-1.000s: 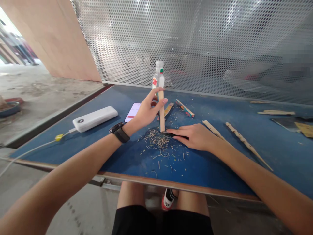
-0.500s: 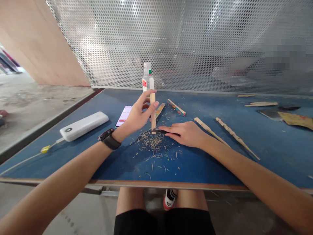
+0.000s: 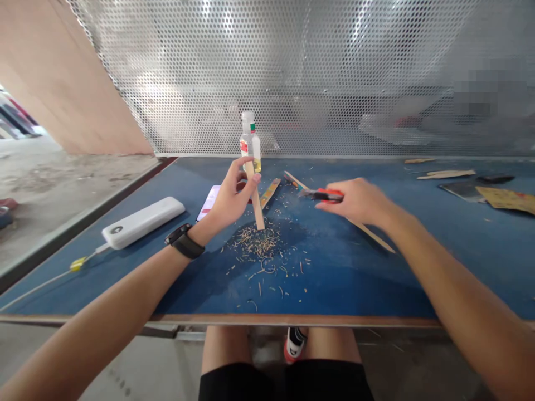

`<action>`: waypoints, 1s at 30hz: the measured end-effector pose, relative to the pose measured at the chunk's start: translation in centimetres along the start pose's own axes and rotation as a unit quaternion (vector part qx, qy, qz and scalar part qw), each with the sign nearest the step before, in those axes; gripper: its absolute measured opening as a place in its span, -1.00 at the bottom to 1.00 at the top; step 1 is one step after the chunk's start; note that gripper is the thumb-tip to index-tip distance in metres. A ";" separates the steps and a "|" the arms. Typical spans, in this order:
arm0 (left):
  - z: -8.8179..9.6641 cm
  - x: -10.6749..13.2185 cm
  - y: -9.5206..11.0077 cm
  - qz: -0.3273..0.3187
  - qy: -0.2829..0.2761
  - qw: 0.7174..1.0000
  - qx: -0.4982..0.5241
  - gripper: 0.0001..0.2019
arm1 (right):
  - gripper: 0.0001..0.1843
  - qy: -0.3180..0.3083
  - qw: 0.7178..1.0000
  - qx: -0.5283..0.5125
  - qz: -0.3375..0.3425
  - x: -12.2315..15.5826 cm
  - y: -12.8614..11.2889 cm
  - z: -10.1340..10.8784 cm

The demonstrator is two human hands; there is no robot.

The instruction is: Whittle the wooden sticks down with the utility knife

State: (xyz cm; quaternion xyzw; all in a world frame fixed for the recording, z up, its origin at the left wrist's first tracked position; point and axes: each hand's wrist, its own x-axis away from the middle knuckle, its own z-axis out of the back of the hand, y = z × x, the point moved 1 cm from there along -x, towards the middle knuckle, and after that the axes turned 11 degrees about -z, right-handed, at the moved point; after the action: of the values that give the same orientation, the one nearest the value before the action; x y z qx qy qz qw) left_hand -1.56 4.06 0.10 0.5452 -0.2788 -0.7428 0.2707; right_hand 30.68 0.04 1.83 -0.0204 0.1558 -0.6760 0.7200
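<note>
My left hand [image 3: 236, 192] is closed around the upper part of a pale wooden stick [image 3: 258, 211], which stands slightly tilted, its lower end at a pile of wood shavings [image 3: 257, 242]. To the right, my right hand [image 3: 355, 200] grips a red and black utility knife [image 3: 328, 195], blurred by motion and held apart from the stick. The knife's tip points left, above a painted stick [image 3: 292, 179] lying on the blue table [image 3: 200, 289]. Another painted strip [image 3: 271, 193] rests just behind the stick in my left hand. Part of a carved stick [image 3: 378, 239] shows beneath my right forearm.
A white power bank [image 3: 144, 221] with a cable and a phone [image 3: 208, 203] lie at the left. Glass bottles [image 3: 247, 139] stand behind my left hand, before a perforated metal panel [image 3: 292, 72]. Wood pieces [image 3: 447, 174] and a yellowish sheet [image 3: 507, 199] lie at the far right.
My right hand has lifted the knife away from the stick's lower end, moving right and back. The stick in my left hand has tilted, its top shifting left.
</note>
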 end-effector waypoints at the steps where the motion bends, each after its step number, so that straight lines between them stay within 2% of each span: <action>1: 0.0 0.0 0.0 0.000 -0.002 1.000 -0.002 -0.61 | -0.62 -0.022 0.999 0.013 -0.039 -0.4 1.5 0.6; 3: 0.0 0.1 -0.2 -0.004 -0.002 1.000 -0.001 -0.60 | -0.55 -0.094 0.989 0.015 -0.111 -0.9 4.0 1.5; 5: 0.0 0.1 -0.4 -0.006 -0.002 1.000 0.005 -0.59 | -0.55 -0.189 0.968 -0.008 -0.165 -1.0 5.6 1.7; 7: 0.0 0.0 -0.6 -0.002 -0.001 1.000 0.009 -0.59 | -0.60 -0.240 0.954 -0.058 -0.170 -0.9 5.9 1.5; 10: 0.0 0.0 -0.6 0.011 0.003 1.000 0.009 -0.59 | -0.67 -0.214 0.963 -0.067 -0.148 -0.8 5.1 1.0; 14: -0.2 0.0 -0.4 0.013 0.005 1.000 0.011 -0.60 | -0.63 -0.162 0.979 -0.034 -0.115 -0.8 3.4 0.3; 17: -0.3 0.0 -0.2 0.014 0.011 1.000 0.015 -0.61 | -0.63 -0.117 0.984 -0.127 -0.051 -0.5 2.0 0.4; 19: -0.3 0.1 -0.2 0.011 0.011 1.000 0.018 -0.62 | -0.59 -0.124 0.960 -0.249 -0.026 -0.1 1.0 0.4; 22: -0.3 0.0 -0.1 0.009 0.008 1.000 0.017 -0.63 | -0.57 -0.192 0.888 -0.418 -0.019 0.7 -0.7 0.3; 24: -0.3 0.0 -0.1 0.012 0.005 1.000 0.012 -0.62 | -0.62 -0.194 0.837 -0.511 0.008 1.1 -1.7 0.0; 27: -0.3 0.0 0.0 0.014 0.004 1.000 0.010 -0.61 | -0.61 -0.209 0.782 -0.585 0.038 1.6 -2.9 -0.5; 30: -0.4 0.0 0.0 0.017 0.004 1.000 0.007 -0.60 | -0.64 -0.210 0.761 -0.611 0.061 1.9 -3.7 -0.9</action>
State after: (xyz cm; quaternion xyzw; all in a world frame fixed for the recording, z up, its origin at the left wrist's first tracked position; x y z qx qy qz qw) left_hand -1.22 4.03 -0.04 0.5451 -0.2920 -0.7338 0.2812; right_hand 26.98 -2.02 1.52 -0.5880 0.3818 -0.3711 0.6089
